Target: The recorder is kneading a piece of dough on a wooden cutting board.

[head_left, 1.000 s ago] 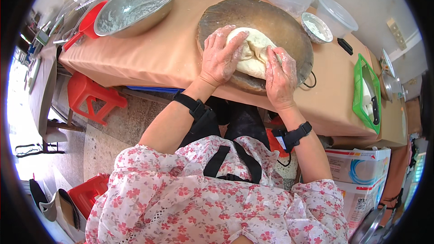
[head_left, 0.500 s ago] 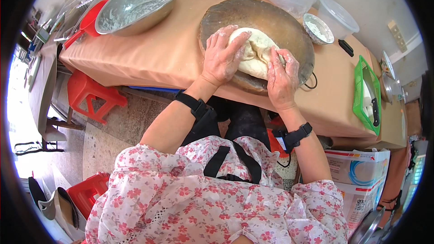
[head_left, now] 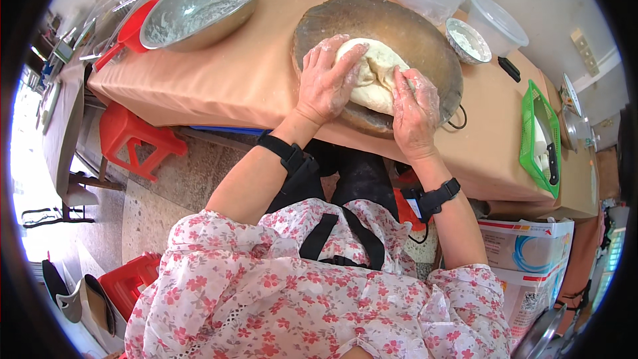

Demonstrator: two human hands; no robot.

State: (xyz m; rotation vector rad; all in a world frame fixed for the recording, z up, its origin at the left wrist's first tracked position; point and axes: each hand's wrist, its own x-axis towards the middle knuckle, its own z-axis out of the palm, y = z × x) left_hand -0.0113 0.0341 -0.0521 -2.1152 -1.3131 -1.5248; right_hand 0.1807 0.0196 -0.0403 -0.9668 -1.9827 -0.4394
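A pale lump of dough (head_left: 376,73) with a deep crease lies on a round wooden board (head_left: 352,16). My left hand (head_left: 327,80) is wrapped round the dough's left side, thumb across its top. At the right side, my right hand (head_left: 417,103) grips the dough with bent fingers, the fingertips near the crease. Flour or dough clings to both hands. The dough's underside and the fingertips pressed into it are hidden.
On the table (head_left: 219,83) stand a floury metal basin (head_left: 206,10), a red ladle (head_left: 135,30) and a bowl of white powder (head_left: 468,42). A knife (head_left: 552,163) rests in the green basket (head_left: 527,139) at right. Red stools (head_left: 136,139) stand below left.
My right hand's fingers have shifted slightly on the dough, drawing a little closer together. The left hand and the dough stay almost the same.
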